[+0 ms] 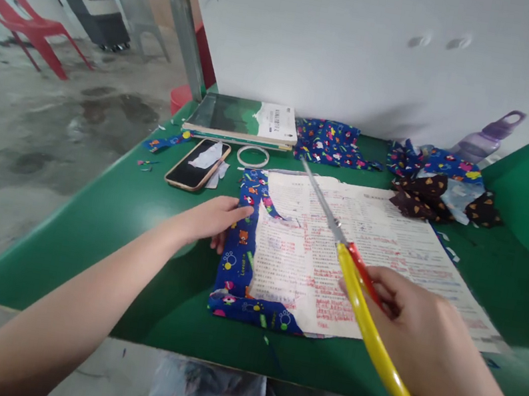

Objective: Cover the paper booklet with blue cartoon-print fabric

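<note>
An open book (353, 240) with printed pages and red handwriting lies flat on the green table (104, 212). Blue patterned cloth (240, 241) is folded over its left edge and lower left corner. My left hand (218, 217) rests at that left edge, thumb on the cloth and fingers at its side. Scissors (357, 281) with one red and one yellow handle are in my right hand (406, 323), held above the pages. Their blades look closed and point away, toward the far edge. A thin cloth strip (270, 208) curls on the left page.
Stacked books (242, 118), a phone (196, 163) with scraps on it and a tape ring (252, 156) lie beyond. Cloth pieces (329, 142), brown patterned cloth (422, 194) and a purple bottle (487, 137) stand along the back. A red chair (34, 24) is at far left.
</note>
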`<state>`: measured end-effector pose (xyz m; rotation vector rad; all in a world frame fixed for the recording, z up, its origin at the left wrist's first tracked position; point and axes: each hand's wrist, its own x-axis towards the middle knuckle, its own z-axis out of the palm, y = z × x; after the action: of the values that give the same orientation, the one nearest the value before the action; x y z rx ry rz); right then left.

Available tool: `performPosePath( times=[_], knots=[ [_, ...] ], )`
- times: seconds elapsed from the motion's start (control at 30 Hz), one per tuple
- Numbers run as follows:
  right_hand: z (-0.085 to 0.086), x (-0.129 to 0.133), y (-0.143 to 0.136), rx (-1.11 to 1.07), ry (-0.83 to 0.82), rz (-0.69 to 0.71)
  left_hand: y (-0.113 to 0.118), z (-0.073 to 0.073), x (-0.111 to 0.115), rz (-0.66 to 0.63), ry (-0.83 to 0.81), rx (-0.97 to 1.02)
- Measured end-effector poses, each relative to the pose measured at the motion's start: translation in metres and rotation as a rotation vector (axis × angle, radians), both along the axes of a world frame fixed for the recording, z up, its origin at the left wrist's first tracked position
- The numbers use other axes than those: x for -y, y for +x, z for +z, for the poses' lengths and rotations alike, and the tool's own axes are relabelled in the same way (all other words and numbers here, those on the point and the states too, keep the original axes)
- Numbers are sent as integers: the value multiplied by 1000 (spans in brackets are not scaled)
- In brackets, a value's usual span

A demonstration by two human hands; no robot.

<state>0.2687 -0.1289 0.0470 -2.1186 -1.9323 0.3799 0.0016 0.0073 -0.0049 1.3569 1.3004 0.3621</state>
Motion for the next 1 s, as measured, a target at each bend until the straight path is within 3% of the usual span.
performPosePath(
  times=[0.27, 0.43, 0.57, 0.7, 0.83, 1.0],
  knots=[
    [-4, -58, 43, 8, 207, -142, -7, -9, -17, 28, 273, -162],
    [-35, -81, 59, 83, 324, -193, -10, -14, -15, 95, 672, -387],
    [-62, -87, 74, 53, 267, -188, -10, -17, -16, 89, 798, -493],
    [-68, -89, 81, -34, 269, -207, -5, -14, -14, -12, 906, -507],
    [-70, -91, 79, -205, 266, -260, 3, -13, -7, -219, 1038, -421],
    [-75, -93, 76, -226, 263, -310, 7, -27, -2, -408, 999, -495]
  ],
)
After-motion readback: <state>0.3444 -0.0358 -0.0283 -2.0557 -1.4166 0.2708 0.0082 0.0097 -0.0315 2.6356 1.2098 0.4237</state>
